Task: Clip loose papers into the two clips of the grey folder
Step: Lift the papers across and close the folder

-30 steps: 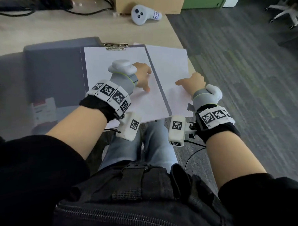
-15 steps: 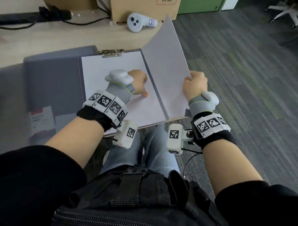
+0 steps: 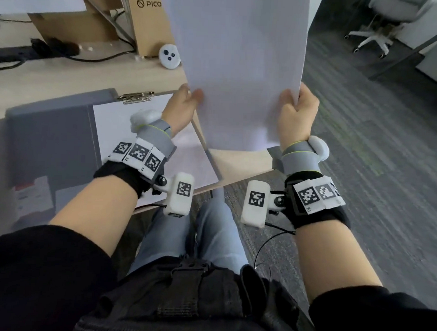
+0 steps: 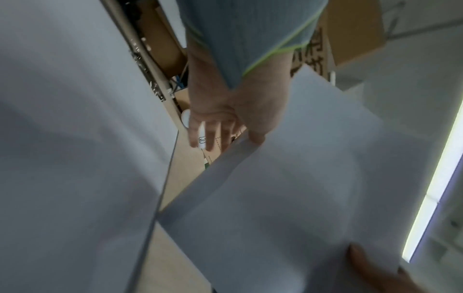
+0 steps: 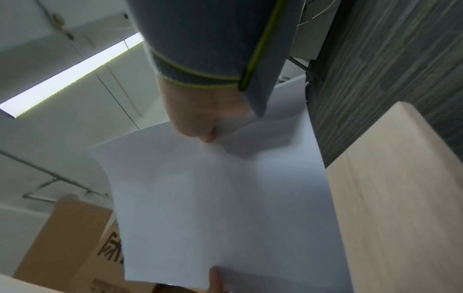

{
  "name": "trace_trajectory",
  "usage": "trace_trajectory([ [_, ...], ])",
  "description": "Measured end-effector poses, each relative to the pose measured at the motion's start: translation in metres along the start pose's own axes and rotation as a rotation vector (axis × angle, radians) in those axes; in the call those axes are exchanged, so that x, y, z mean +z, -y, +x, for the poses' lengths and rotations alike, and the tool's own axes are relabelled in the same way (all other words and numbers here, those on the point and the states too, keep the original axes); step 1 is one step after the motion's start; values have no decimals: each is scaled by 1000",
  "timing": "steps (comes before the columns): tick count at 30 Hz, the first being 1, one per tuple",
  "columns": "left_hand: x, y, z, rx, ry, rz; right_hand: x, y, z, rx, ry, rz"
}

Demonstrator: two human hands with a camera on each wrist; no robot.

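- Papers [image 3: 238,67]: a loose white stack, held upright in the air above the desk's near right corner, clear of the folder; the top runs out of the head view.
- Right hand [image 3: 297,113] grips the stack's right edge low down, thumb on the near face, fingers curled behind; the right wrist view shows the closed hand [image 5: 198,119] pinching the sheet edge.
- Left hand [image 3: 181,109] is at the stack's left edge, thumb tip pressed on the near face. In the left wrist view the fingers [image 4: 210,134] hang fairly straight and spread, with only the thumb side touching the paper edge [image 4: 233,152]; whether they close behind the stack I cannot tell.
- Folder [image 3: 47,144]: grey, lying open and flat on the desk [image 3: 67,78], to the left of the held stack.
- Clip [image 3: 135,97]: metal, at the top of the folder's right leaf, holding a white sheet [image 3: 129,127] that lies flat there.
- A second clip is not visible in these views.
- Behind the folder: a white controller [image 3: 169,56], a cardboard box [image 3: 148,19] marked PICO, and black cables [image 3: 55,48].
- Grey carpet [image 3: 374,146] on the right, with an office chair [image 3: 373,37] at the far edge.
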State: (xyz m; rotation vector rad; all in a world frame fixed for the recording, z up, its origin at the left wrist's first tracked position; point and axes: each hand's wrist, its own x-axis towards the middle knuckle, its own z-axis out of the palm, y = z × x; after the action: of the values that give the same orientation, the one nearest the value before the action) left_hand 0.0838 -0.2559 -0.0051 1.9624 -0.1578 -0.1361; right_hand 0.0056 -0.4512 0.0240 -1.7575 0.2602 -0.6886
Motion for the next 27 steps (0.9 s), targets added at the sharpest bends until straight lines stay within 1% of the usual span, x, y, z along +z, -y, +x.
trace_trajectory([
  [2, -3, -6, -3, 76, -92, -179, 2, 7, -1, 5, -4, 86],
  [5, -15, -17, -12, 204, -245, -315, 13, 13, -4, 22, 6, 189],
  [7, -31, -17, -18, 242, -294, -370, 24, 16, -10, 31, 74, 226],
  [8, -38, -15, -21, 241, -292, -392, 28, 15, -12, 45, 112, 216],
  [11, -65, 7, -36, 203, -321, -399, 50, 8, -26, 176, 282, 198],
  [15, -88, 31, -57, 106, -286, -330, 76, 7, -42, 320, 410, 191],
  [17, -106, 46, -66, 71, -308, -275, 93, 15, -55, 375, 441, 198],
  [19, -116, 54, -69, 51, -333, -240, 103, 20, -62, 389, 415, 201],
  [22, -145, 58, -83, 36, -413, -268, 133, 35, -72, 352, 454, 164],
  [26, -188, 73, -98, -44, -543, -244, 170, 56, -89, 357, 562, 133],
  [27, -208, 85, -108, -71, -589, -228, 188, 62, -101, 370, 610, 138],
])
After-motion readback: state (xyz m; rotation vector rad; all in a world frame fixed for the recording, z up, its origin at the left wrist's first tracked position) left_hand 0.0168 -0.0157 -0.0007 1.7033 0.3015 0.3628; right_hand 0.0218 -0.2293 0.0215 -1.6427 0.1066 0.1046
